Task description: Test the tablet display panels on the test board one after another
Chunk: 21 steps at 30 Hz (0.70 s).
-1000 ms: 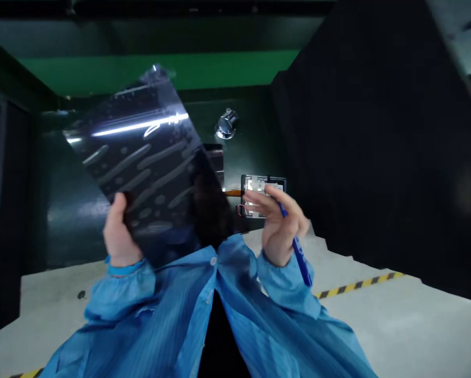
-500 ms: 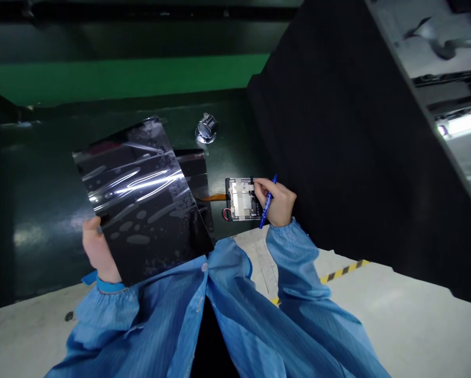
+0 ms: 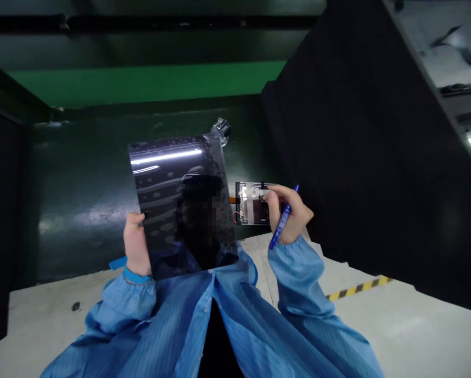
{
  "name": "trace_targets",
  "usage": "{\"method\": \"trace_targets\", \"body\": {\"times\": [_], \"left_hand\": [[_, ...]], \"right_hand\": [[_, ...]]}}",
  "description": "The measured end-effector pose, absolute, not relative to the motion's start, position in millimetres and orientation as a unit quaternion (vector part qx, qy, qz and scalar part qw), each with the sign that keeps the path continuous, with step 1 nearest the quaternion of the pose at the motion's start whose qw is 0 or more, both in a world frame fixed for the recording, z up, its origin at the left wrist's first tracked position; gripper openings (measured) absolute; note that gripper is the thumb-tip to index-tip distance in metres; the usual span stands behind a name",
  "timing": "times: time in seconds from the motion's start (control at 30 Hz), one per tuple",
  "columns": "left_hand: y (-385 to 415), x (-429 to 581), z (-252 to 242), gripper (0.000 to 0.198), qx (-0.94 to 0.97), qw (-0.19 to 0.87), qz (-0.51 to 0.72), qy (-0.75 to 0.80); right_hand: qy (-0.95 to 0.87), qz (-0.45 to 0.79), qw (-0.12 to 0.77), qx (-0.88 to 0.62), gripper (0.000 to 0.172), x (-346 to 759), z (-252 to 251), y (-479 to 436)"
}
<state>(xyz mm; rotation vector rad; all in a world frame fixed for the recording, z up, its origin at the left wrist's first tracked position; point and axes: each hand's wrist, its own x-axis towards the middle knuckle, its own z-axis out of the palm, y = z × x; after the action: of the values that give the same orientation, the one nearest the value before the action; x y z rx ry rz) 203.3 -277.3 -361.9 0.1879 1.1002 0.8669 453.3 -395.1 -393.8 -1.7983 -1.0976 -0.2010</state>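
Note:
My left hand (image 3: 136, 244) grips the left edge of a large dark glossy panel (image 3: 160, 205), its thumb on the front and its other fingers hidden behind. The panel is tilted up toward me and mirrors a light strip and a dark shape; its surface looks bubbled, like film. A blue marker pen (image 3: 283, 223) lies slantwise across my right hand (image 3: 292, 212), held in its closed fingers. That hand's thumb and forefinger tips are at the right part of a small circuit board (image 3: 250, 212) with pale tape across it. An orange flat cable (image 3: 232, 200) runs from the board behind the panel.
A shiny metal knob-like fitting (image 3: 222, 128) stands on the dark green bench (image 3: 82, 194), just past the panel's top right corner. On the right a big black curtain or board (image 3: 361, 157) slopes down beside the bench. Yellow-black tape (image 3: 357, 289) marks the pale floor.
The panel has swung more upright and shifted right in the view, now covering the dark piece behind it and part of the cable. My right hand has turned slightly at the board.

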Motion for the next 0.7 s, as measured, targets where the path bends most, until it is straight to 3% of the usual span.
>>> {"method": "trace_targets", "body": {"times": [0.1, 0.2, 0.3, 0.4, 0.53, 0.63, 0.7], "left_hand": [[-280, 208, -357, 0.018, 0.054, 0.760, 0.399, 0.511], [-281, 206, -357, 0.026, 0.043, 0.778, 0.377, 0.501], [-284, 203, -359, 0.031, 0.050, 0.799, 0.364, 0.475], [-288, 202, -359, 0.039, 0.056, 0.811, 0.371, 0.449], [-294, 205, -357, 0.048, 0.068, 0.837, 0.348, 0.417], [-295, 206, -356, 0.052, 0.069, 0.851, 0.332, 0.402], [-294, 206, -357, 0.052, 0.062, 0.848, 0.333, 0.408]], "right_hand": [[-0.528, 0.032, 0.576, -0.623, 0.019, 416, -359, -393], [-0.674, 0.063, 0.511, -0.530, 0.014, 395, -335, -391], [-0.668, -0.035, 0.446, -0.594, 0.010, 383, -332, -390], [-0.606, -0.095, 0.376, -0.695, 0.025, 362, -340, -388], [-0.602, -0.047, 0.313, -0.734, 0.049, 334, -346, -387], [-0.673, 0.035, 0.345, -0.653, 0.055, 335, -338, -390], [-0.710, 0.084, 0.414, -0.563, 0.040, 348, -329, -391]]}}
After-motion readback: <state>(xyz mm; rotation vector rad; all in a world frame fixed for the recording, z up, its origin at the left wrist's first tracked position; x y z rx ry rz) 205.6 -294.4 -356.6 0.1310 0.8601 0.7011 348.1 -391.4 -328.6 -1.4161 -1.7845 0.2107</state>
